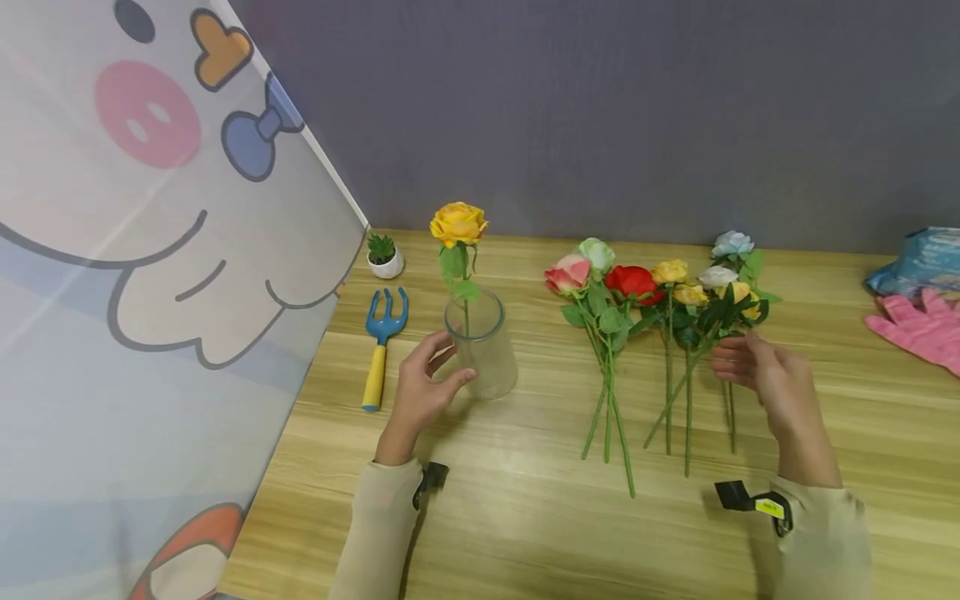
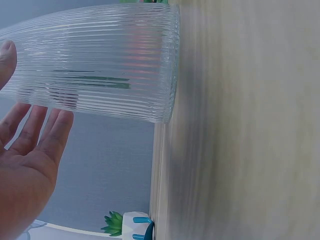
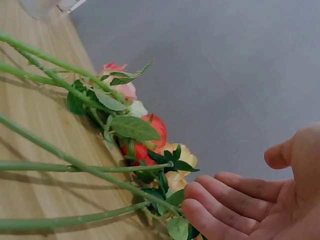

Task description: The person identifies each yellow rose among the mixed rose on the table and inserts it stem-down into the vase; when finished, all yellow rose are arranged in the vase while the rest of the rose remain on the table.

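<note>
left hand (image 1: 425,383) grips vase (image 1: 492,364) | right hand (image 1: 772,375) unfurled, empty | flowers (image 1: 633,283) well off vase rim (image 1: 477,340)

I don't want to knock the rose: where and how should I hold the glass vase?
I'd grip the glass vase round its upright wall, coming from the left, where the left hand is. The yellow rose stands up out of the mouth, so reaching from above would likely bump it; the ribbed surface may help against slipping.

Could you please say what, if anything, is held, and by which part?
The left grip holds the glass vase by its side wall; the right grip holds nothing.
</note>
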Demonstrator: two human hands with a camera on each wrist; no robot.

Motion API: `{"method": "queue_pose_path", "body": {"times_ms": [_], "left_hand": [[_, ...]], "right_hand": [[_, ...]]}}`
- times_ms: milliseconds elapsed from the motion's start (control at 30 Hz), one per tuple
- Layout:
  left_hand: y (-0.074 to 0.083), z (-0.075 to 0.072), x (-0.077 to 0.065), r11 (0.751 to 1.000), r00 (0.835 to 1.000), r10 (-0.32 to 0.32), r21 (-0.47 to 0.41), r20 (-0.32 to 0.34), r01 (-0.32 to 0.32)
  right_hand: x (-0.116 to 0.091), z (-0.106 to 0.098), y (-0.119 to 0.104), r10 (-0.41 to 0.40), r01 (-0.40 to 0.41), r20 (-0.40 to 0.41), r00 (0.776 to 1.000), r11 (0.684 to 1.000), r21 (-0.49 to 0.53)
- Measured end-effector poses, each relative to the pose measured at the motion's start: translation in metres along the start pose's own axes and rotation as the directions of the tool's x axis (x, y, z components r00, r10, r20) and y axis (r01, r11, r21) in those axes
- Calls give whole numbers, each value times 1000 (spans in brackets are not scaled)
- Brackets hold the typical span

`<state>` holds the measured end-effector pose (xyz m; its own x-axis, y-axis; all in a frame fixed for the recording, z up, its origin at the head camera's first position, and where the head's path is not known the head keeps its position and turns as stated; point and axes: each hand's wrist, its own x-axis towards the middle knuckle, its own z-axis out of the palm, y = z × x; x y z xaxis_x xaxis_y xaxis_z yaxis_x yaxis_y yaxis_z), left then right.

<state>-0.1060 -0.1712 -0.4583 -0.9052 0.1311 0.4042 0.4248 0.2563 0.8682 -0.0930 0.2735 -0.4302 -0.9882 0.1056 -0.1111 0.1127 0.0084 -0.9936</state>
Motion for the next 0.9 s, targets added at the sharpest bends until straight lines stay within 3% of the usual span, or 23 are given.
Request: {"method": "queue_pose_path", "body": {"times_ms": [400, 633, 900], "left_hand": [[-1, 0, 2, 1000, 1000, 2, -6, 2, -2], [0, -1, -2, 1000, 1000, -7, -2, 8, 7], [0, 0, 0, 1000, 1000, -11, 0, 7, 11]], "right_hand": [[3, -3, 11, 70, -55, 76, 995, 980, -189], [6, -7, 26, 155, -142, 123, 980, 984, -108], [9, -8, 30, 161, -155, 162, 974, 987, -50]]}}
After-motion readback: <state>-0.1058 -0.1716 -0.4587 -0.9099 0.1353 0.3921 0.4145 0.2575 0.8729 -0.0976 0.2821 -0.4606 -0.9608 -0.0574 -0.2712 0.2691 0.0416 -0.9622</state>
